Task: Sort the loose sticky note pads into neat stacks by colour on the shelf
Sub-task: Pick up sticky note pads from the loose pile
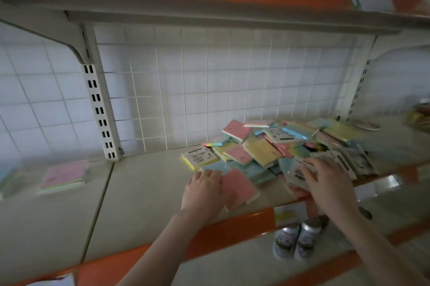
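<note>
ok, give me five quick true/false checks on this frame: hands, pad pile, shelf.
1. The left hand is on a pink pad at the front of the shelf. True.
2. The right hand hangs free above the shelf, touching nothing. False: it rests on white-backed packs at the near right edge of the pile.
3. The pads are already sorted by colour. False: the pile is a loose mix of pink, yellow and blue.
4. A separate pastel stack lies far left on the shelf. True.
5. Two cans stand on the upper shelf. False: they stand on the shelf below.
</note>
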`<state>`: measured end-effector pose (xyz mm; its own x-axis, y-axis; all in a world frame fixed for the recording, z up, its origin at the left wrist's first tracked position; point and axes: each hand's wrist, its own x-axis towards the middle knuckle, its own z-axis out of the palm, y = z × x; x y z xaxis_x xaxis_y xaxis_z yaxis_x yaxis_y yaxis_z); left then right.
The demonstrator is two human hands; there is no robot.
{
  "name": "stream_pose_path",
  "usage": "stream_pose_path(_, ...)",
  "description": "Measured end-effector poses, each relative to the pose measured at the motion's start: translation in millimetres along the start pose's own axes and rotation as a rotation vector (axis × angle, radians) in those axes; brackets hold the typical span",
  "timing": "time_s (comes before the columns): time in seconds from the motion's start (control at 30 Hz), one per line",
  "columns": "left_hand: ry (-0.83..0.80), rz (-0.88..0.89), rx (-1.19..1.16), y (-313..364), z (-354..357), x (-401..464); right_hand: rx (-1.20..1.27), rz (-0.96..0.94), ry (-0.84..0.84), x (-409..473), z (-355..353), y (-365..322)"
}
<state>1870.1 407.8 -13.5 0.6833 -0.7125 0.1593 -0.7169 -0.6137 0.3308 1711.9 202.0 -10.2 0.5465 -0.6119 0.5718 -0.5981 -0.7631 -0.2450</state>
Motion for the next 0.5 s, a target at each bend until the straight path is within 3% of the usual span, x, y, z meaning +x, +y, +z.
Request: stream_pose_path(0.5, -0.074, -0.072, -0.096, 19, 6, 36, 0.132, -0.114, -0.093, 68, 27, 22)
